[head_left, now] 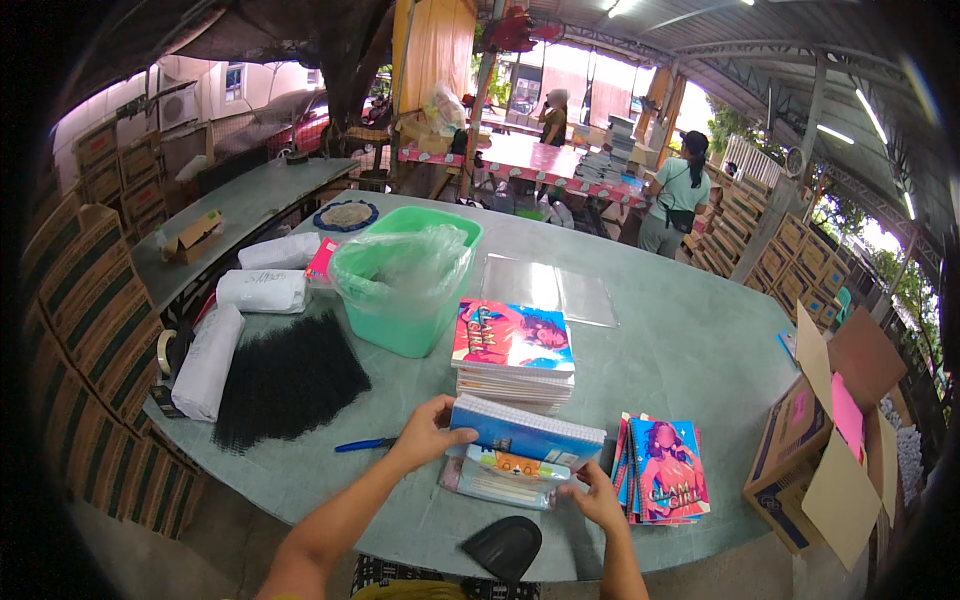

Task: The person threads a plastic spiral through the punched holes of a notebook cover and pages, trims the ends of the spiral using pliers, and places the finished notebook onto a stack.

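Between my two hands a blue-covered notebook, perhaps more than one, stands tilted on its long edge, ruled pages at the top. My left hand grips its left end, thumb in front. My right hand is closed at its lower right corner. Just below lies a clear plastic pouch with an orange cat face and slim items inside. Behind is a tall stack of notebooks with pink and blue covers. More such notebooks lie fanned to the right. A black rounded flat object sits near the front edge.
Left on the grey-green table are a blue pen-like tool, a black bristly pile and white rolls. A green bin with plastic bags and clear sheets stand behind. An open carton is right. Two people work beyond.
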A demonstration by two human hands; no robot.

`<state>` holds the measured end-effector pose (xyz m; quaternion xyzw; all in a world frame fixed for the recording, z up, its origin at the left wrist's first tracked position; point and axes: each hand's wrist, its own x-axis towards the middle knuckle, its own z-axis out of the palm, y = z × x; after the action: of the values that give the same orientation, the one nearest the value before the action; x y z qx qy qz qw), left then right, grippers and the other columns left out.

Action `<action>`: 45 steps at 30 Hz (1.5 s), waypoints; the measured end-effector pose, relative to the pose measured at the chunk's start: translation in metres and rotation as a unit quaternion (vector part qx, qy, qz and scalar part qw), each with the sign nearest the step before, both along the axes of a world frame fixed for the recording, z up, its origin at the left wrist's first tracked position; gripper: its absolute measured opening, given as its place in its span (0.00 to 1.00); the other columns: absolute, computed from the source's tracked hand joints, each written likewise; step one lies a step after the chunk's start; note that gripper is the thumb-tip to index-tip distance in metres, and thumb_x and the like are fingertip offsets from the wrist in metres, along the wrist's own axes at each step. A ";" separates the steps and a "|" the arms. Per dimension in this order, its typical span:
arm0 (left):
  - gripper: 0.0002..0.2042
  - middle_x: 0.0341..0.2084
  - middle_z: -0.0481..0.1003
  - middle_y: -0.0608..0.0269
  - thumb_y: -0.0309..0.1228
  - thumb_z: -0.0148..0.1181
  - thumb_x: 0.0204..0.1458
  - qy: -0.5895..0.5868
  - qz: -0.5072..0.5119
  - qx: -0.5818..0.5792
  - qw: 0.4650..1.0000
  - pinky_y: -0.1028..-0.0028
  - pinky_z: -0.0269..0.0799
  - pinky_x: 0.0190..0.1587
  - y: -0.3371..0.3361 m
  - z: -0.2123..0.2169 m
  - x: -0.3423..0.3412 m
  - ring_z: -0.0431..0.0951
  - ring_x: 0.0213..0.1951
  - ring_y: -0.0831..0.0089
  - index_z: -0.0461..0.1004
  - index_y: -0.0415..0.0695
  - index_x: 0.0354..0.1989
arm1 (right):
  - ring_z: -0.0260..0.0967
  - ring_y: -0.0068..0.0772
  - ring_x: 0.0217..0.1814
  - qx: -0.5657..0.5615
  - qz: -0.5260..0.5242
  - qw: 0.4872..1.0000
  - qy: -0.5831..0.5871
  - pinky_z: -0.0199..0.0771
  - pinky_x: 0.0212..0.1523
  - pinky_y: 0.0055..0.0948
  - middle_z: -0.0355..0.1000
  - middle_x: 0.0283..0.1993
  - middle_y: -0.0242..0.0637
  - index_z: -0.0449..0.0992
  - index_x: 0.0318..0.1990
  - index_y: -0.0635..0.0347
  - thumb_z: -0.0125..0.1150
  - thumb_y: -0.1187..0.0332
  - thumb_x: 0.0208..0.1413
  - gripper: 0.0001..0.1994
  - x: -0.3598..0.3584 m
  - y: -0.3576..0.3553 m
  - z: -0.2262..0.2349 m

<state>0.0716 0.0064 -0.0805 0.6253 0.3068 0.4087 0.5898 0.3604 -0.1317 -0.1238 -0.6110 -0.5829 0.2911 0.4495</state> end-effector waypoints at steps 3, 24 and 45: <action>0.26 0.43 0.71 0.59 0.36 0.66 0.46 -0.106 -0.030 0.042 0.993 0.73 0.64 0.50 -0.001 0.003 0.004 0.69 0.46 0.75 0.64 0.41 0.53 | 0.61 0.30 0.51 0.123 -0.011 0.985 0.119 0.60 0.53 0.29 0.65 0.48 0.37 0.59 0.58 0.61 0.68 0.64 0.43 0.34 -0.011 0.004 0.020; 0.16 0.36 0.72 0.43 0.37 0.51 0.55 0.627 0.530 0.050 0.569 0.59 0.71 0.42 0.116 -0.087 -0.315 0.75 0.39 0.51 0.65 0.35 0.43 | 0.61 0.20 0.31 0.218 -0.242 0.934 0.145 0.61 0.35 0.23 0.71 0.30 0.35 0.74 0.31 0.67 0.45 0.64 0.58 0.15 -0.064 0.047 0.059; 0.13 0.32 0.74 0.44 0.37 0.47 0.55 0.414 0.313 0.262 0.814 0.59 0.69 0.38 0.092 0.055 -0.196 0.75 0.36 0.49 0.72 0.38 0.34 | 0.68 0.40 0.44 0.223 0.003 0.900 -0.375 0.67 0.43 0.36 0.71 0.45 0.39 0.73 0.45 0.55 0.62 0.68 0.44 0.17 -0.141 0.065 0.105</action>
<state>-0.1244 0.0985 -0.0256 0.7368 0.5821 0.3384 0.0608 0.2196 -0.0667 -0.0191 -0.5567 -0.7600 -0.0955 0.3214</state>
